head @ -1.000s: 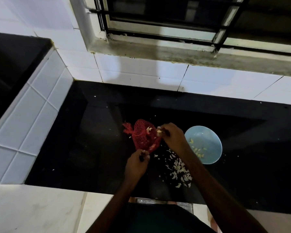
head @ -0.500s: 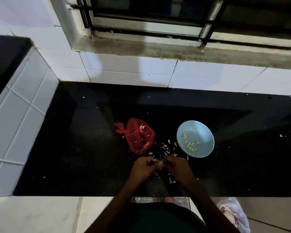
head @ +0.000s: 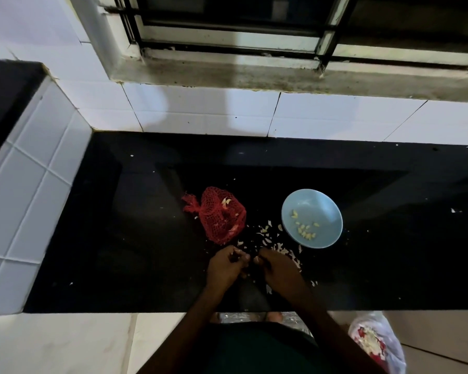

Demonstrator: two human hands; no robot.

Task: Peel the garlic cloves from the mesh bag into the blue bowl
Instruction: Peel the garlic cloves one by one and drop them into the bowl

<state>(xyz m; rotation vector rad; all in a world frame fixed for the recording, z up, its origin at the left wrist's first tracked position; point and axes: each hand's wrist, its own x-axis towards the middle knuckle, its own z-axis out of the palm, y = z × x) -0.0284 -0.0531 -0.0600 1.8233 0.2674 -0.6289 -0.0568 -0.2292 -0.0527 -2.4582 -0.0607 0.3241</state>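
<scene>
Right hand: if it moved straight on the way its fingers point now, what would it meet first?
Probably the left hand, whose fingertips lie just ahead of the right hand; whether they already touch is unclear.

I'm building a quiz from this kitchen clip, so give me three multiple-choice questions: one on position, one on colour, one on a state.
1. The red mesh bag lies where from the blue bowl? A. Left B. Inside C. Right
2. The countertop is: A. White B. Black C. Grey
3. The bowl is: A. Empty B. Overturned C. Holding peeled cloves
Answers: A, bag sits apart on the bowl's left; B, its surface is glossy black; C, pale cloves lie inside.
</scene>
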